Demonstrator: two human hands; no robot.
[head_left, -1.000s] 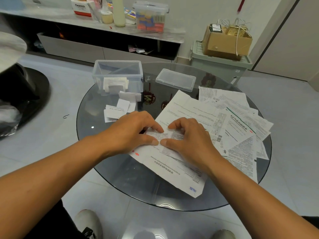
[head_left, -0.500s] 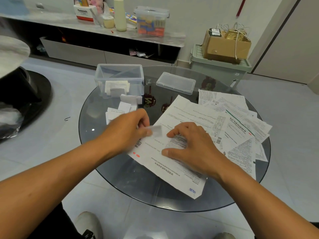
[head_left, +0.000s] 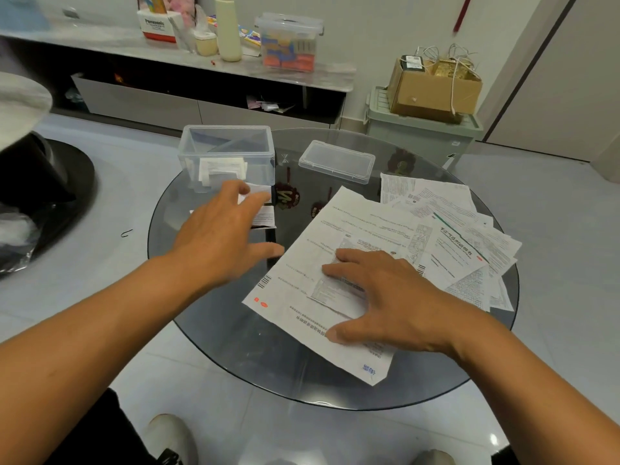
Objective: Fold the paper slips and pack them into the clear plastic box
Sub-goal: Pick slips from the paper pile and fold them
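Note:
The clear plastic box [head_left: 228, 149] stands open at the far left of the round glass table [head_left: 214, 337], with folded paper slips [head_left: 219, 169] inside it. More folded slips [head_left: 265, 216] lie just in front of the box. My left hand [head_left: 221, 236] hovers over them with fingers spread, a white slip showing between its fingertips. My right hand [head_left: 389, 297] presses flat on a small part-folded slip [head_left: 335, 290] that lies on a large printed sheet [head_left: 315, 236].
The box's lid [head_left: 337, 161] lies to the right of the box. A loose stack of printed papers [head_left: 469, 229] covers the table's right side. Behind the table are a low shelf [head_left: 201, 65] and a grey bin [head_left: 419, 135] carrying a cardboard box.
My left hand has carried a folded slip away from the large sheet to the slips in front of the box and spread its fingers. My right hand has flattened on the remaining slip.

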